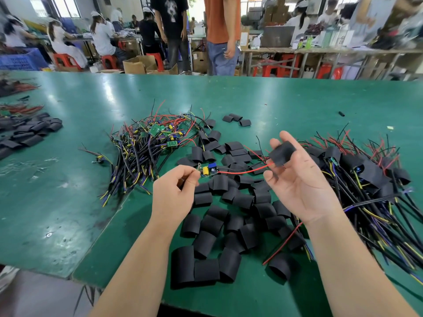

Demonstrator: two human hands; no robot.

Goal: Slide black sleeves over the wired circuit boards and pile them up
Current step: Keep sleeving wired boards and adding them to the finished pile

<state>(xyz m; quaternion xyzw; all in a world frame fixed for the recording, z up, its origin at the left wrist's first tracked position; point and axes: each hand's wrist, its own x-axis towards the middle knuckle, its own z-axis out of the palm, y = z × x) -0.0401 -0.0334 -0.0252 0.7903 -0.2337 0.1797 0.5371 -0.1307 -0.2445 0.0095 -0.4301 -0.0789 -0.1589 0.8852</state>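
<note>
Above the loose sleeve heap (229, 227), the left hand (175, 191) pinches the circuit board (209, 170) while the right hand (297, 179) grips a black sleeve (282, 153) at the red wire (242, 172), so threading seems underway and next the sleeve likely slides along that wire onto the board.

I can read no text anywhere. Any marking on the board (209, 169) is too small for me to make out, the boxes (137, 64) at the back are blurred, and the black T-shirt (170, 24) shows only a picture.
</note>
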